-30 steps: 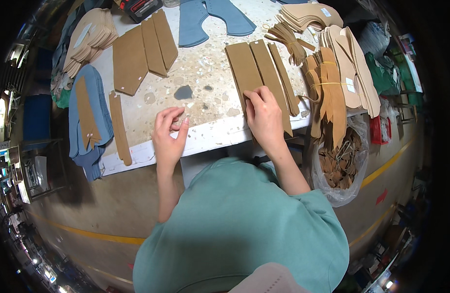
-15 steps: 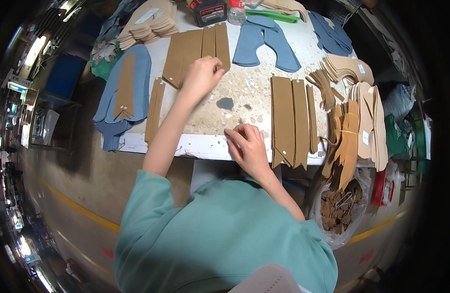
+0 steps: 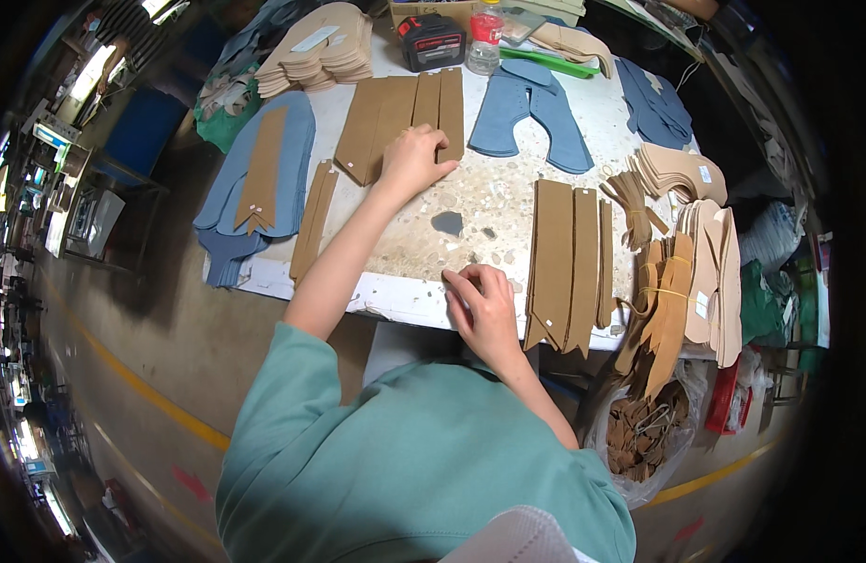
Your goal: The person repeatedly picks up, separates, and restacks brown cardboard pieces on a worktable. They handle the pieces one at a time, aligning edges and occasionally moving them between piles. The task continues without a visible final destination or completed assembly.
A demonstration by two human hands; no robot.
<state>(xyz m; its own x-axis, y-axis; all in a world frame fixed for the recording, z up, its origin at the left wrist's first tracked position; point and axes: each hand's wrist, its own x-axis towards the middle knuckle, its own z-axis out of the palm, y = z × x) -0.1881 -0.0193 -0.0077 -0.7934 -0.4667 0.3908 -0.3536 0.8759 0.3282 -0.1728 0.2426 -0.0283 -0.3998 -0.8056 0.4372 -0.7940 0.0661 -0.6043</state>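
Note:
My left hand (image 3: 416, 161) rests over the near end of a row of brown strips (image 3: 376, 122) lying side by side. Its fingers are bent and the thumb stands apart from them; the fingertips are partly hidden. I see nothing held in it. At the table's near edge lies my right hand (image 3: 486, 314), loosely curled, thumb and forefinger apart, holding nothing. Just right of it are stacks of longer brown strips (image 3: 551, 253) with notched near ends. A thin pile of narrow brown strips (image 3: 314, 220) lies beside my left forearm.
Blue cut pieces (image 3: 297, 169) are stacked at left, and more blue pieces (image 3: 522, 113) lie farther back. A black battery pack (image 3: 431, 42) and a bottle (image 3: 484, 42) stand at the back. Banded tan strips (image 3: 672, 305) overhang the right edge above a bag of scraps (image 3: 644, 441).
The whole view has shifted, so the table sits lower in the picture. My left thumb has spread away from the fingers. The right hand stays at the table edge.

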